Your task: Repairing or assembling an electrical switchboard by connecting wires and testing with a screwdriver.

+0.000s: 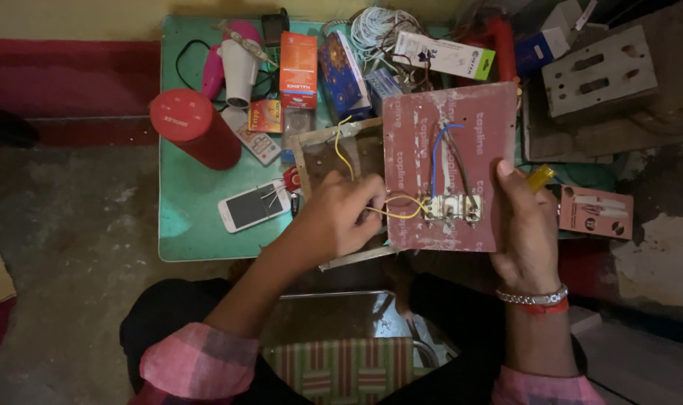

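Head view showed the left hand [340,217] with fingers curled nearly closed, pinching a yellow wire [398,208] that ran to the row of switch backs [452,208] on a reddish-brown switchboard panel [450,165]. The right hand [527,229] gripped the panel's right edge, thumb pressed on its face and fingers wrapped behind, holding it tilted above a wooden board frame [334,161]. Blue and grey wires looped across the panel toward the switches. A yellow object [540,177] poked out just beside the right thumb; what it was could not be told. On the green table [191,202] behind lay a smartphone [253,205], a red cylindrical speaker [195,127], a pink-and-white hair dryer [232,64], an orange box [298,60] and a coil of white wire [379,26].
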